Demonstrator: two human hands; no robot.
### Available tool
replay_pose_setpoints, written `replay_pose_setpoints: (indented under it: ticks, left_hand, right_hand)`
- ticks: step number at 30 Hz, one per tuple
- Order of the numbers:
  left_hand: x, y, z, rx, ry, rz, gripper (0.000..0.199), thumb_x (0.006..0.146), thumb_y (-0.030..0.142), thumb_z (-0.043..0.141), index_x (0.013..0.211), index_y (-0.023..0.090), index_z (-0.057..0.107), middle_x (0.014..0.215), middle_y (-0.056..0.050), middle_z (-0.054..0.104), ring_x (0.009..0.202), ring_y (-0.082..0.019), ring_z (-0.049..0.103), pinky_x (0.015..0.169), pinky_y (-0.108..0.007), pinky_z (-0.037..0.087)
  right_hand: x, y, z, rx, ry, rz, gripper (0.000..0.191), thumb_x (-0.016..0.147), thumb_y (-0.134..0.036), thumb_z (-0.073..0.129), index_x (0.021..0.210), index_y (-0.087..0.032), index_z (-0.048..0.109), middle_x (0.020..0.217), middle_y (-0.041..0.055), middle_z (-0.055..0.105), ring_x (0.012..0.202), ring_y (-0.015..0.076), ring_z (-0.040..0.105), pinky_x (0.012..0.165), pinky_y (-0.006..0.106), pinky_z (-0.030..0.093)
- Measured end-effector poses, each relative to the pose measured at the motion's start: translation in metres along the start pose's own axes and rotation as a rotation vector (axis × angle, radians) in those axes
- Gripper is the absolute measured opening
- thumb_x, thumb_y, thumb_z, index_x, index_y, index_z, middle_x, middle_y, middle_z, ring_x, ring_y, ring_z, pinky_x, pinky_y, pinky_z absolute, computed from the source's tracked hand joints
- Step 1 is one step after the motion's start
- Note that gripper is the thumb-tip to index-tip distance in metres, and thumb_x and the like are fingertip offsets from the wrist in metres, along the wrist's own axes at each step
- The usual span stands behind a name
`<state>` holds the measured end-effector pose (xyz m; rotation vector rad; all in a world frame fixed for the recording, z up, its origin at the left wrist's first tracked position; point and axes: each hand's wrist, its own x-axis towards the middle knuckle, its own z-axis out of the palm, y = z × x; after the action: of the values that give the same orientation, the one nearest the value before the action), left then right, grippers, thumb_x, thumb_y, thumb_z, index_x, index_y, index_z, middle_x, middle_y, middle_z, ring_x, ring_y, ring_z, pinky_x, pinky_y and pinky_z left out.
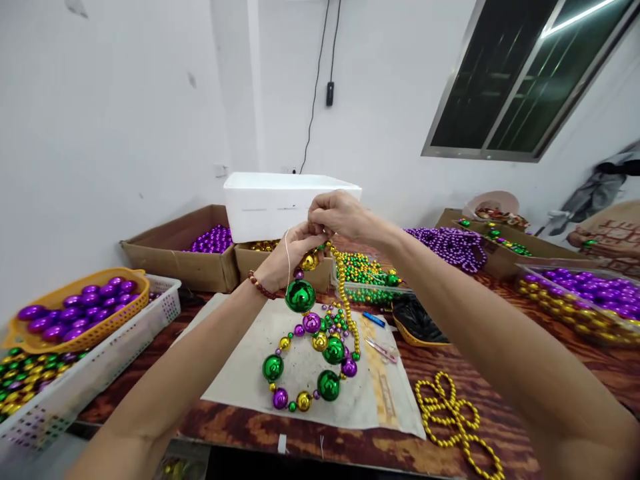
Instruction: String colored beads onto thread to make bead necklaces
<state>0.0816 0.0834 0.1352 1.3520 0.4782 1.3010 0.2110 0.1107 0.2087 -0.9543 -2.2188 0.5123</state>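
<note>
In the head view my left hand is closed on the upper end of a bead necklace of shiny green, gold and purple balls. The necklace hangs down in a loop over a white cloth. A pale string curves down beside my left fingers. My right hand pinches right above the left, fingertips touching it; what lies between them is hidden. Below the hands hangs a strand of small gold beads, beside a cluster of small green and purple beads.
On the cloth lie a blue pen-like item and pink-handled snips. A gold bead chain lies to the right. Purple balls fill a yellow basket at left. A white foam box stands behind; another person sits far right.
</note>
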Motion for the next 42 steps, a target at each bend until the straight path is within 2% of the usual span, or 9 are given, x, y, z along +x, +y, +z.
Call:
replay_pose_setpoints:
  ticks: [5,9,13,15,20,24,31,37,42]
  left_hand:
    - [-0.023,-0.035,-0.016,-0.101,0.081,-0.145,0.026,0.063,0.022,0.082,0.075,0.016,0.059,0.067,0.004,0.062,0.049,-0.007,0.055,0.048,-0.02,0.041]
    - [-0.049,-0.064,-0.03,-0.11,0.186,-0.291,0.033,0.061,0.031,0.084,0.072,0.017,0.056,0.057,0.004,0.059,0.047,-0.009,0.058,0.043,-0.018,0.036]
    - [-0.07,-0.093,-0.045,-0.121,0.283,-0.363,0.038,0.058,0.036,0.085,0.069,0.016,0.055,0.057,0.003,0.059,0.046,-0.009,0.058,0.042,-0.018,0.034]
    - [-0.077,-0.106,-0.053,-0.104,0.319,-0.368,0.037,0.057,0.037,0.085,0.069,0.015,0.057,0.059,0.002,0.061,0.047,-0.009,0.057,0.043,-0.018,0.036]
    - [-0.082,-0.124,-0.064,-0.055,0.428,-0.364,0.035,0.054,0.036,0.085,0.065,0.014,0.06,0.057,0.002,0.061,0.048,-0.008,0.054,0.045,-0.019,0.039]
    - [-0.085,-0.125,-0.061,-0.106,0.37,-0.428,0.034,0.055,0.034,0.087,0.069,0.014,0.064,0.062,0.001,0.064,0.051,-0.01,0.057,0.047,-0.02,0.042]
    - [-0.096,-0.127,-0.054,-0.155,0.196,-0.651,0.035,0.057,0.032,0.09,0.074,0.012,0.067,0.065,-0.001,0.065,0.055,-0.009,0.061,0.048,-0.017,0.042]
    - [-0.116,-0.13,-0.055,-0.162,0.138,-0.775,0.032,0.061,0.032,0.089,0.073,0.014,0.065,0.069,0.0,0.064,0.057,-0.011,0.065,0.052,-0.018,0.045]
    - [-0.133,-0.141,-0.054,0.06,0.237,-0.654,0.032,0.062,0.036,0.086,0.068,0.014,0.064,0.067,0.0,0.064,0.055,-0.009,0.059,0.053,-0.019,0.043]
  right_hand:
    - [-0.016,0.028,0.038,0.085,-0.014,0.082,0.021,0.079,-0.003,0.053,0.062,-0.015,0.058,0.052,-0.0027,0.055,0.048,0.0074,0.047,0.045,0.02,0.034]
    - [-0.033,0.055,0.07,0.363,-0.052,0.15,0.018,0.085,-0.011,0.054,0.069,-0.015,0.059,0.059,-0.001,0.062,0.049,0.0077,0.054,0.047,0.018,0.041]
    - [-0.053,0.075,0.096,0.698,-0.035,0.308,0.015,0.086,-0.024,0.06,0.073,-0.017,0.058,0.068,0.0004,0.068,0.058,0.0127,0.067,0.058,0.024,0.053]
    - [-0.068,0.078,0.107,0.727,0.029,0.286,0.016,0.086,-0.028,0.063,0.074,-0.018,0.06,0.07,0.0011,0.07,0.065,0.0154,0.07,0.066,0.028,0.056]
    - [-0.131,0.078,0.142,0.259,0.114,0.036,0.02,0.096,-0.03,0.058,0.087,-0.021,0.072,0.086,0.0039,0.075,0.081,0.0182,0.068,0.077,0.03,0.052]
    - [-0.172,0.102,0.177,-0.052,0.136,-0.032,0.025,0.101,-0.025,0.049,0.098,-0.023,0.073,0.093,0.0052,0.077,0.084,0.0194,0.07,0.077,0.029,0.053]
    - [-0.184,0.137,0.208,-0.519,0.214,-0.012,0.032,0.101,-0.013,0.042,0.107,-0.019,0.073,0.116,0.0109,0.074,0.091,0.0192,0.072,0.071,0.025,0.052]
    - [-0.191,0.135,0.222,-0.568,0.028,0.076,0.035,0.102,-0.013,0.038,0.106,-0.018,0.072,0.109,0.0146,0.075,0.089,0.0235,0.069,0.069,0.031,0.05]
    - [-0.208,0.13,0.232,-0.493,-0.201,0.103,0.024,0.099,-0.015,0.048,0.099,-0.019,0.072,0.112,0.0122,0.074,0.08,0.0211,0.07,0.058,0.028,0.044]
